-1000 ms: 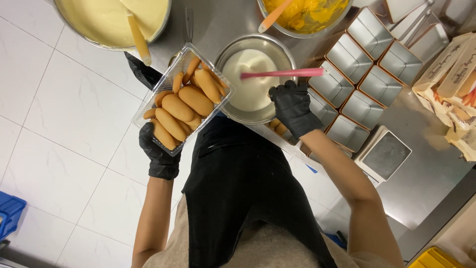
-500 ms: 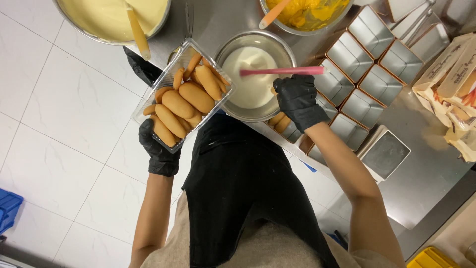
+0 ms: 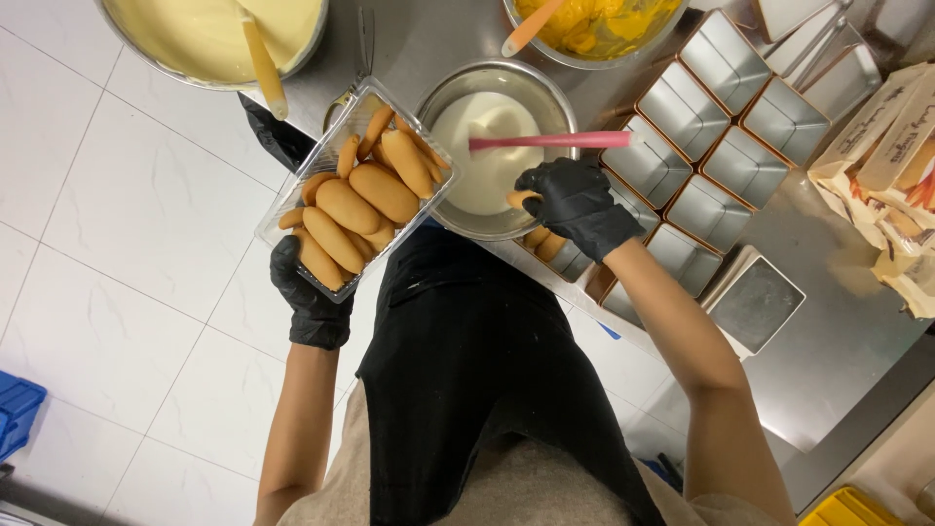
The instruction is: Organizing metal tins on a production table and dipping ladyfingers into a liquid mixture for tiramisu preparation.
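I see my left hand [image 3: 310, 297], in a black glove, gripping the near end of a clear plastic tray [image 3: 292, 209] from below, its grip pressed around the tray's edge. The tray is tilted and piled with long golden biscuits [image 3: 365, 190], and it hangs over the white tiled floor [image 3: 127, 214], just left of the counter [image 3: 838, 292].

My right hand [image 3: 577, 203], also gloved in black, is pinching one biscuit [image 3: 519, 199] at the near right rim of a steel bowl [image 3: 448, 88] of white liquid. That biscuit sits at the fingertips, right over the bowl's edge. A pink spatula [image 3: 550, 141] lies across the bowl just beyond the hand.

Below the right hand, more biscuits lie in a square metal mould [image 3: 545, 248]. Further right stand rows of square metal moulds [image 3: 726, 117]. At the far edge are a large bowl of pale cream [image 3: 209, 34] and a bowl of orange mixture [image 3: 594, 19].
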